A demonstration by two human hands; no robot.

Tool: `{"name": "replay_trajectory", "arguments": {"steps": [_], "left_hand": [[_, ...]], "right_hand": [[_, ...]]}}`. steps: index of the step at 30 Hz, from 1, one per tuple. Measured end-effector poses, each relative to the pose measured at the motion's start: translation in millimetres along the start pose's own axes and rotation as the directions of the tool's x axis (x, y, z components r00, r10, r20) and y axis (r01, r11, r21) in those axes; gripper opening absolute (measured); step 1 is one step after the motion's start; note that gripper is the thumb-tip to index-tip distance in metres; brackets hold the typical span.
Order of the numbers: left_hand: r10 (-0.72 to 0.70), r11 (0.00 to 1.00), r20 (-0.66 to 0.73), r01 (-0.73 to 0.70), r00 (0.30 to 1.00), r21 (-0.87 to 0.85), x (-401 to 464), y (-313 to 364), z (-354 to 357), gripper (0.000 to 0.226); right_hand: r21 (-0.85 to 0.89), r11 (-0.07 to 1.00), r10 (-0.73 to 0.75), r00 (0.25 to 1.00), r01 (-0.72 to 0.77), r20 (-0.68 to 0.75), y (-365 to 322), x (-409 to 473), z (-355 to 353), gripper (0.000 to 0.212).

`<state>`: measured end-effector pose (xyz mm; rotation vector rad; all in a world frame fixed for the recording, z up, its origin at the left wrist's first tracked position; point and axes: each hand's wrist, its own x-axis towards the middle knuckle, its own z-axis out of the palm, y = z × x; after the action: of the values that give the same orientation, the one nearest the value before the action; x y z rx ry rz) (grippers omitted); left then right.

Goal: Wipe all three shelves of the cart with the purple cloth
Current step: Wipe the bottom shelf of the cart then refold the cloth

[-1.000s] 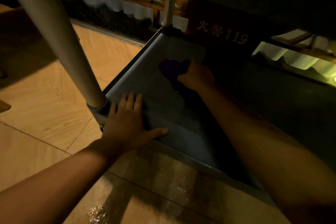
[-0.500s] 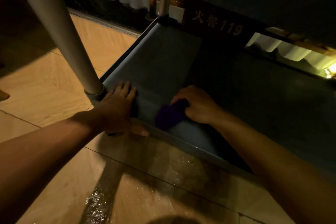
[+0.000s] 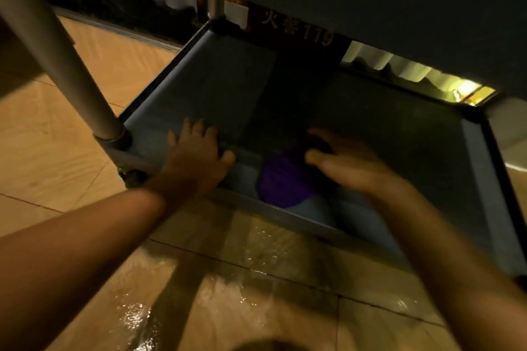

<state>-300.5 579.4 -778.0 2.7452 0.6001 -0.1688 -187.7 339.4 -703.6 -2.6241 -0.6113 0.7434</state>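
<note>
Hands (image 3: 345,162) spread, right over purple cloth (image 3: 282,182)

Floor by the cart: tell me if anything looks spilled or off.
Yes. The tiled floor in front of the bottom shelf glistens with wet patches, like spilled water. On the shelf itself nothing looks damaged; the purple cloth lies bunched by the right hand.
</note>
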Motion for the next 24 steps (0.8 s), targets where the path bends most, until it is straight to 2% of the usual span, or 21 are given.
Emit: {"name": "replay_trajectory", "arguments": {"steps": [2,4,5,8,11,16,19,24], "left_hand": [[-0.053,0.999,-0.044,0.053,0.998,-0.003,-10,34,16,0.067],[-0.094,0.995,-0.074,0.096,0.993,0.027,-19,49,29,0.062],[-0.108,0.993,-0.086,0.111,0.990,0.031,-21,53,34,0.059],[-0.098,0.992,-0.107,0.106,0.989,0.069,-15,46,41,0.057],[-0.029,0.988,-0.017,0.031,0.999,0.153,-4,40,43,0.061],[0.015,0.989,0.053,-0.023,0.998,0.148,-3,36,40,0.069],[0.045,0.984,0.081,-0.058,0.996,0.170,-5,35,37,0.066],[0.038,0.990,0.062,-0.046,0.997,0.131,-7,39,36,0.066]], "right_hand": [[-0.070,0.969,0.229,0.967,-0.237,-0.109,-5,3,16,0.077],[-0.091,0.943,0.312,0.944,-0.322,-0.103,-19,3,48,0.087],[-0.103,0.943,0.300,0.943,-0.316,-0.147,-24,3,63,0.087],[-0.164,0.977,0.085,0.949,-0.140,-0.305,-35,6,94,0.077],[-0.157,0.987,-0.018,0.954,-0.031,-0.299,-25,9,99,0.068],[-0.297,0.951,-0.180,0.934,0.085,-0.309,9,-6,86,0.041],[-0.345,0.935,-0.180,0.945,0.079,-0.274,44,-22,72,0.039],[-0.394,0.916,-0.067,0.936,-0.080,-0.345,128,-58,43,0.033]]}}
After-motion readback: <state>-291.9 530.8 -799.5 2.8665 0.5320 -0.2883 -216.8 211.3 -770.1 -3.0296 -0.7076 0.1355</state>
